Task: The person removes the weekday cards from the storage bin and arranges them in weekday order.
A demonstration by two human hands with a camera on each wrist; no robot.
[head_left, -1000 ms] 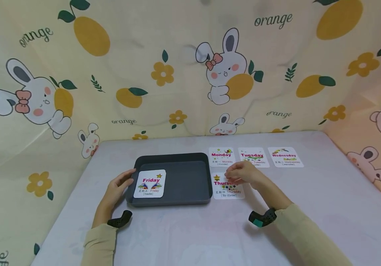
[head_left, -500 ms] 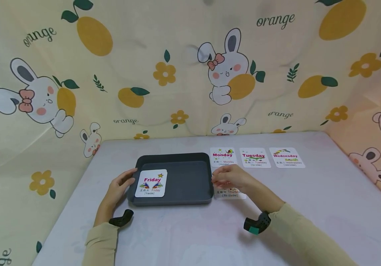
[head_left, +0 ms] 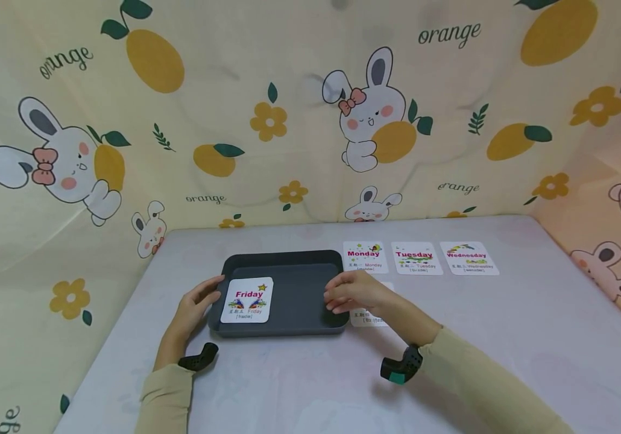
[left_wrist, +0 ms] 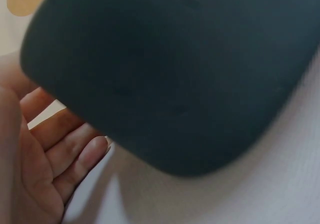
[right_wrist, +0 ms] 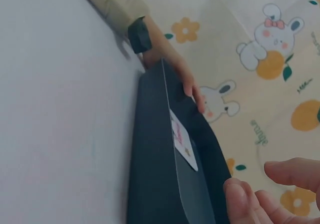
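In the head view, the dark grey tray lies flat on the table. Its left part bears a white card reading "Friday". My left hand rests at the tray's left side, fingertips at the rim; the left wrist view shows its fingers lightly bent against the dark tray wall. My right hand hovers over the tray's right rim with nothing in it. Thumb and fingers stand apart in the right wrist view. Under this hand, the "Thursday" card is mostly hidden.
Behind the right hand, cards reading "Monday", "Tuesday" and "Wednesday" lie in a row on the white table. A patterned cloth with rabbits and oranges hangs along the back and sides.
My right hand has moved left from over the "Thursday" card to the tray's right rim. The left hand, the tray and the cards have stayed in place.
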